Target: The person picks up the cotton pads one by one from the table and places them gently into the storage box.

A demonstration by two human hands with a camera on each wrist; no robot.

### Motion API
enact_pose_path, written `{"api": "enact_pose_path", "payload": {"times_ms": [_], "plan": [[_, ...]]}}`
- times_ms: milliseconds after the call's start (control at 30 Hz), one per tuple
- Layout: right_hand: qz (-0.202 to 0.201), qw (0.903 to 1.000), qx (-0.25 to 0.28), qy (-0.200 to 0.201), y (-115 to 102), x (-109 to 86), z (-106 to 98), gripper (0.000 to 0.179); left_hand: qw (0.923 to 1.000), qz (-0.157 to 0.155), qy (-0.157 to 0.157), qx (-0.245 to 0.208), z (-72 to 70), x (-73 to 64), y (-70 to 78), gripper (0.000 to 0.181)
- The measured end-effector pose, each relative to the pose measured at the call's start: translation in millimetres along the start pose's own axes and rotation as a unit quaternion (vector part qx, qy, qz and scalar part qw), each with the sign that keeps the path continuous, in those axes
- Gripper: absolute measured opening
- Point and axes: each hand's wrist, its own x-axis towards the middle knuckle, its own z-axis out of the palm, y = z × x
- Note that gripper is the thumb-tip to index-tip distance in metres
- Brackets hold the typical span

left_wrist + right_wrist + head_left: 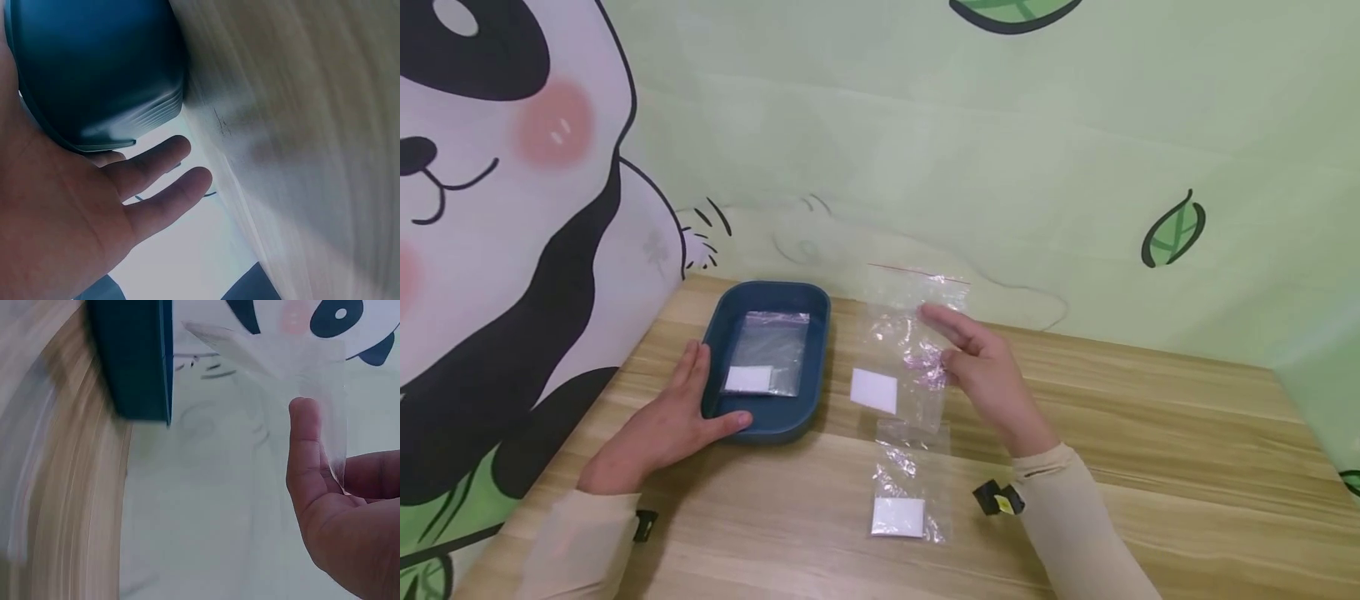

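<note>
My right hand [988, 367] pinches the side of a clear zip bag [887, 329] between thumb and fingers, raised above the table. A red line runs along the bag's top, and a white label [874, 391] shows low on it. In the right wrist view the held bag [312, 369] is bent at the fingers. My left hand [666, 425] touches the near left corner of a dark blue tray [822, 367], thumb over the near rim, fingers straight along the outer side. Inside the tray lies another clear bag [782, 346] with a white label.
Another clear bag [910, 467] with a white label lies flat on the wooden table [1112, 467], just nearer than the held bag. A green cloth backdrop [880, 125] with a panda picture [647, 225] rises behind the table's far edge.
</note>
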Motion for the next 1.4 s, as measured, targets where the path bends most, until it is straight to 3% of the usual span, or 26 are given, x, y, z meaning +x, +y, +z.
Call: {"api": "enact_pose_path", "payload": {"times_ms": [133, 300, 567, 733, 1000, 1200, 1400], "plan": [[0.004, 0.9966, 0.08, -0.022, 1, 28.5, 29, 0.061, 1.0, 0.002, 0.003, -0.003, 2.3, -2.2, 2.0, 0.124], [0.038, 0.9835, 0.169, -0.052, 10, 60.5, 65, 0.062, 1.0, 0.0, 0.005, -0.004, 5.4, -4.6, 6.8, 0.123], [0.101, 0.9725, 0.196, -0.075, 23, 92.3, 113, 0.061, 0.9999, -0.006, -0.003, -0.013, 8.9, -6.0, 16.2, 0.123], [0.134, 0.9723, 0.179, -0.067, 31, 100.6, 128, 0.063, 0.9999, 0.001, -0.002, -0.016, 12.1, -6.9, 21.6, 0.123], [0.147, 0.9829, 0.103, -0.041, 38, 107.1, 133, 0.067, 0.9999, 0.006, -0.001, -0.015, 11.6, -7.9, 27.2, 0.124], [0.116, 0.993, -0.018, -0.008, 40, 112.2, 136, 0.062, 0.9999, 0.003, -0.001, -0.012, 10.3, -8.0, 26.3, 0.124], [0.097, 0.9931, -0.065, 0.015, 42, 115.6, 143, 0.055, 0.9999, 0.003, -0.003, -0.011, 11.0, -10.0, 25.2, 0.123]]}}
